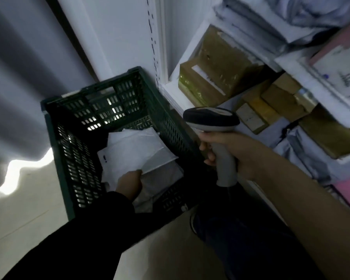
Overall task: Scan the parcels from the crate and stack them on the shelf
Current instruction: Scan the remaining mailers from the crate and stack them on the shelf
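Fingers of the left hand (129,181) clutch the white parcel (136,150) in the crate (75,154); raise it label-up beneath the scanner (211,118) the right hand (237,153) grips.

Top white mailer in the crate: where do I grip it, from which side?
Pinch the near edge of the white mailer, from above on your side, where the left hand holds. It is thin and tilted, that edge overhanging the grey bag; crate walls hem the other sides.
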